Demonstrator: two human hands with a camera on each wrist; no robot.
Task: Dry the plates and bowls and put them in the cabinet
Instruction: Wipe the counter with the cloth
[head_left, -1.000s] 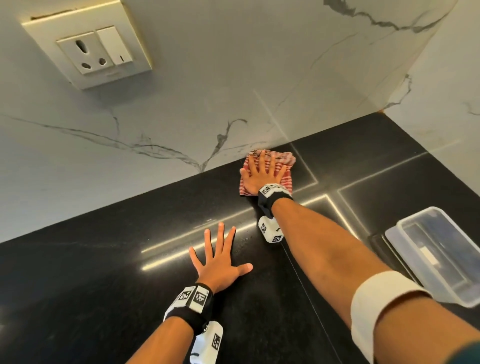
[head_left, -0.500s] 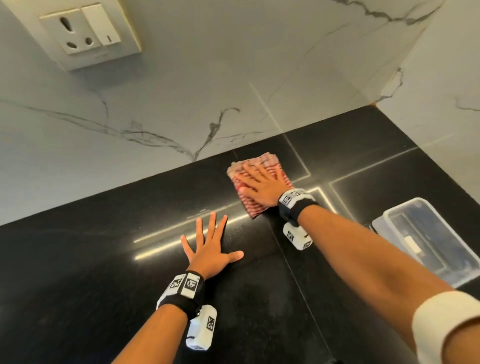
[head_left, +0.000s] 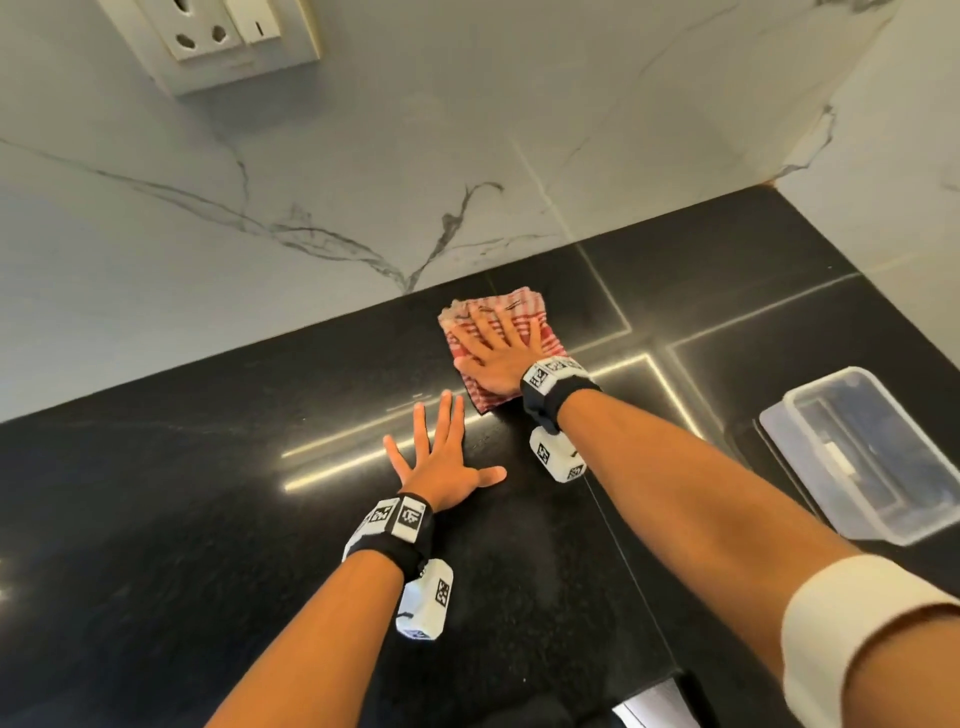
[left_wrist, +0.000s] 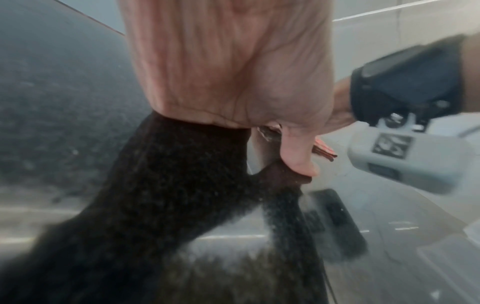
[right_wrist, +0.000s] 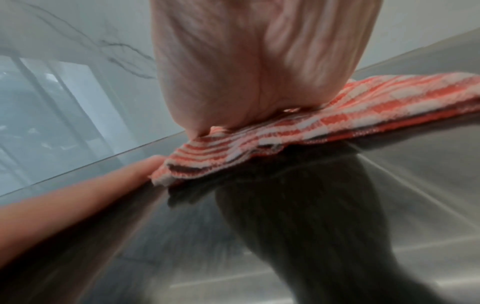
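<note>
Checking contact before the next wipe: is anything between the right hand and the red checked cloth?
Nothing visible. The right hand lies flat on the red checked cloth, pressing it onto the black counter. The left hand rests flat on the counter just short of the cloth's near corner.

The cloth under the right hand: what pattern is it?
Red and white checks on the cloth, clearest in the right wrist view.

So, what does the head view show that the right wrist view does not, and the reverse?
Only the head view shows the wall socket, the clear plastic container on the right, and the left hand as a whole, spread flat on the black countertop. Only the right wrist view shows the folded layers at the edge of the red-and-white checked cloth. Both show the right hand pressing flat on that cloth, the countertop and the marble wall.
</note>
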